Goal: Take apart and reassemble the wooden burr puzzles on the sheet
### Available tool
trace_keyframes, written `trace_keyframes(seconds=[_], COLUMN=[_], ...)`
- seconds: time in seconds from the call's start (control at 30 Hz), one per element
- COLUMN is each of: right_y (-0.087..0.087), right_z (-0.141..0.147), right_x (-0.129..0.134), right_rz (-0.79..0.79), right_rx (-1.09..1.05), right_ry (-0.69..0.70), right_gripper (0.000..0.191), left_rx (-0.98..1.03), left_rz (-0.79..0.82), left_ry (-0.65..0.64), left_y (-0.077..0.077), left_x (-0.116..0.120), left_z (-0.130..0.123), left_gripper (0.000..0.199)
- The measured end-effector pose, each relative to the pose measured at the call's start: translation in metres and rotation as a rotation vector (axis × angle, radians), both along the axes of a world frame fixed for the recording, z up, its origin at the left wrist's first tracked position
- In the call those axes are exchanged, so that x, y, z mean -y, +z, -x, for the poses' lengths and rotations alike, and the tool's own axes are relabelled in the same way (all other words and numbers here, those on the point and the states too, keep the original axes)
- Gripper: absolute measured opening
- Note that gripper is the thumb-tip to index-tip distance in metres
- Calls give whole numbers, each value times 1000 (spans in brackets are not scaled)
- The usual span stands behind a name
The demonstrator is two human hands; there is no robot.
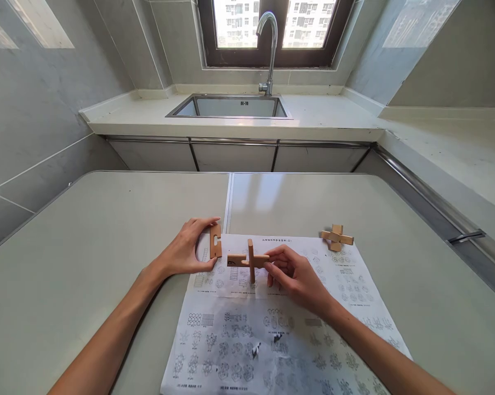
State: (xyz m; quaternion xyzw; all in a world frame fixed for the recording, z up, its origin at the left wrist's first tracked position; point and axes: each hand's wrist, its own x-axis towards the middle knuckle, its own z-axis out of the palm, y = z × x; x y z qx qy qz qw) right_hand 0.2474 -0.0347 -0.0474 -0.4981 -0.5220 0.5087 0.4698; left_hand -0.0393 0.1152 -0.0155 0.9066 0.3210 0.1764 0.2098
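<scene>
My left hand (pixel 192 247) grips a flat notched wooden puzzle piece (pixel 215 240) by its two ends, thumb below and fingers above. Between the finger and thumb of my right hand (pixel 290 271) is the end of a cross of interlocked wooden puzzle pieces (pixel 251 261), one lying sideways and one upright through it. A dark mark shows on the sideways piece's left end. The two hands face each other, with a small gap between the notched piece and the cross. Beneath them lies a printed instruction sheet (pixel 231 307) covered in small line diagrams.
Another assembled wooden puzzle (pixel 336 237) rests at the sheet's upper right corner. The pale table (pixel 86 263) has a seam down its middle. Beyond it stand a white counter (pixel 325 115), a sink (pixel 231 116) and a tall faucet (pixel 273 49) under a window.
</scene>
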Motion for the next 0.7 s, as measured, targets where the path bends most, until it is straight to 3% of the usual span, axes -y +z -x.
trace_keyframes(seconds=[0.13, 0.3, 0.5, 0.7], right_y=[-1, 0, 1, 0], right_z=[0, 0, 0, 0], right_x=[1, 2, 1, 1], right_rz=[9, 2, -1, 12], right_rx=[6, 26, 17, -2], right_ry=[10, 11, 8, 5], right_gripper=[29, 29, 32, 33], left_rx=[-33, -18, -16, 190], left_rz=[-43, -55, -108, -203], left_ry=[-49, -16, -95, 35], left_y=[0, 0, 2, 4], left_x=[0, 2, 5, 20], left_z=[-3, -5, -6, -23], left_gripper=[81, 68, 74, 24])
